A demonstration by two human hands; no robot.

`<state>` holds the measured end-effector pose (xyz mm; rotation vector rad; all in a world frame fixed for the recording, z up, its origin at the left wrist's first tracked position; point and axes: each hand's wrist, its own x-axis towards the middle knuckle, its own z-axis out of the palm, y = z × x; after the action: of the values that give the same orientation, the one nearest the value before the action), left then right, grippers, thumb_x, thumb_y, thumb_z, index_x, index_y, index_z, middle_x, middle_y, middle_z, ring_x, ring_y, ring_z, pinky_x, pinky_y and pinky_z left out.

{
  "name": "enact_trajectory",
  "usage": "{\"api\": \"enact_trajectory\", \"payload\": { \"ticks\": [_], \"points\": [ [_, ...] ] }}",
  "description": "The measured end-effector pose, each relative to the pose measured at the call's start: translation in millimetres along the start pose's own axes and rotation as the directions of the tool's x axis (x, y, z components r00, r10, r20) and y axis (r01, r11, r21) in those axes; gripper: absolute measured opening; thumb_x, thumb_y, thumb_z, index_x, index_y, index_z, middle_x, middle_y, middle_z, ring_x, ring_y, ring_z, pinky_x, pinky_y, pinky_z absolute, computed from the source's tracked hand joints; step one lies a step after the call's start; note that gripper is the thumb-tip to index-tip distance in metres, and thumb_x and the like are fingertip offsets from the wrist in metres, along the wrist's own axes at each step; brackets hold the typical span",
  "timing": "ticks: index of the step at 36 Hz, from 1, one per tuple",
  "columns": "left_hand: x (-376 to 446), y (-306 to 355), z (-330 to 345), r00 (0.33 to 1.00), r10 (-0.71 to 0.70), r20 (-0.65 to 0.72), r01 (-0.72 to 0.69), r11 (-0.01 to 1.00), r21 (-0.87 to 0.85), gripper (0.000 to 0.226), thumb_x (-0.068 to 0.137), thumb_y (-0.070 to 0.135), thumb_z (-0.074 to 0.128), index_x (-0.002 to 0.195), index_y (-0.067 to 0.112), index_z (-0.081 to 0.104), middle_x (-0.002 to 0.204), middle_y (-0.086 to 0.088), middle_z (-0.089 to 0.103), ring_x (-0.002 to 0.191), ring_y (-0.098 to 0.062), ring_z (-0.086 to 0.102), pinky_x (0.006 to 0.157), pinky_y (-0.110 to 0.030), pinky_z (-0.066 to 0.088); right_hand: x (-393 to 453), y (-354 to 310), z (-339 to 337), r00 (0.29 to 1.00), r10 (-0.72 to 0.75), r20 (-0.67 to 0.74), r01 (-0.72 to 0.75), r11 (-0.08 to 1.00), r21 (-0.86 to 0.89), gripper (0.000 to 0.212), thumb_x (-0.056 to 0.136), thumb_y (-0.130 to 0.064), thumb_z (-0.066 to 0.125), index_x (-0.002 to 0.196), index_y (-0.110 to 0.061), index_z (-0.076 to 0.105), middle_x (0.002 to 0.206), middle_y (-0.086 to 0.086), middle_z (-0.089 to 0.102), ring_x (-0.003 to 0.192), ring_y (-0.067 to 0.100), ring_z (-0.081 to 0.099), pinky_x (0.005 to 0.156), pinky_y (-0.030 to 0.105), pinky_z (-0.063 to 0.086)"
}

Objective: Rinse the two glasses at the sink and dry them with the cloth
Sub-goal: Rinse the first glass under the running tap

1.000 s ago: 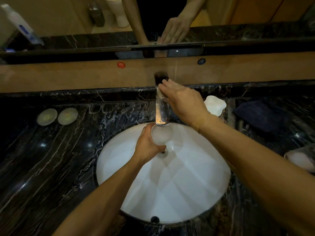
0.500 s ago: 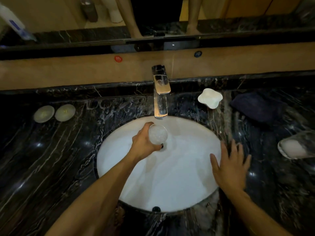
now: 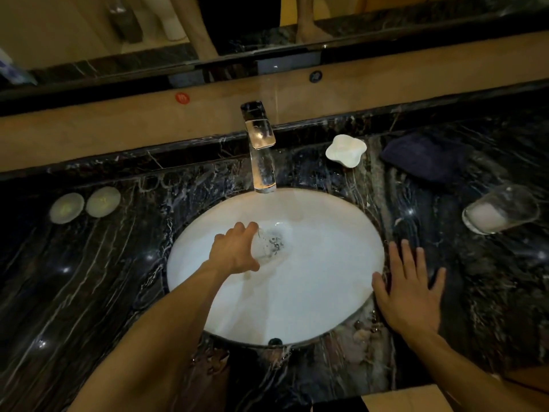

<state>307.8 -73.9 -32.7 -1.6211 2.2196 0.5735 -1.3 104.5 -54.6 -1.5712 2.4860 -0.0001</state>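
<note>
My left hand (image 3: 236,249) grips a clear glass (image 3: 271,243) low over the white oval sink (image 3: 312,292), tipped on its side with the mouth toward the right, just in front of the chrome tap (image 3: 261,156). My right hand (image 3: 411,288) lies flat with fingers spread on the dark marble counter (image 3: 89,278) at the basin's right rim. A second clear glass (image 3: 499,209) stands on the counter at the far right. The dark blue cloth (image 3: 424,157) lies folded behind it, near the back wall.
A white flower-shaped dish (image 3: 346,150) sits right of the tap. Two round pale coasters (image 3: 84,203) lie on the counter at the left. A mirror runs along the back above a tan ledge with a red dot (image 3: 182,98) and a blue dot (image 3: 315,76).
My right hand left the tap handle and came down flat on the counter beside the basin. My left hand lowered the glass and tipped it on its side.
</note>
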Motion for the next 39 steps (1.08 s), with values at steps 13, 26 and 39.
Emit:
{"api": "enact_trajectory", "payload": {
  "ticks": [13,26,39],
  "points": [
    [-0.2,21.3,-27.9,0.999,-0.028,0.039,-0.008,0.713,0.702,0.069,0.077,0.038,0.069,0.137,0.024,0.039,0.128,-0.008,0.046,0.117,-0.026,0.046,0.101,-0.045,0.026,0.6,-1.5,1.0,1.000,0.017,-0.001,-0.017,1.000,0.019,0.070,0.092,-0.057,0.015,0.157,-0.032,0.007,0.165,-0.006,0.003,0.152,0.019,-0.002,0.114,0.068,-0.007],
    [15.1,91.8,-59.3,0.953,0.195,-0.231,-0.261,0.916,-0.305,0.086,0.056,0.040,0.085,0.129,0.035,0.038,0.122,0.005,0.060,0.105,-0.022,0.056,0.087,-0.041,0.049,2.6,0.6,0.2,1.000,0.025,0.006,-0.025,0.999,0.036,0.070,0.091,-0.059,0.023,0.156,-0.037,0.005,0.164,-0.010,0.004,0.152,0.026,-0.004,0.112,0.070,-0.008],
    [69.4,237.8,-56.3,0.898,0.217,-0.384,-0.440,0.504,-0.744,0.077,0.059,0.025,0.091,0.119,0.035,0.043,0.111,0.017,0.058,0.103,-0.001,0.056,0.084,-0.017,0.044,2.9,0.7,0.1,0.999,-0.001,-0.042,0.003,0.999,0.053,0.074,0.089,-0.057,0.037,0.155,-0.028,0.021,0.164,-0.004,0.016,0.151,0.030,0.013,0.112,0.073,0.005]
  ]
}}
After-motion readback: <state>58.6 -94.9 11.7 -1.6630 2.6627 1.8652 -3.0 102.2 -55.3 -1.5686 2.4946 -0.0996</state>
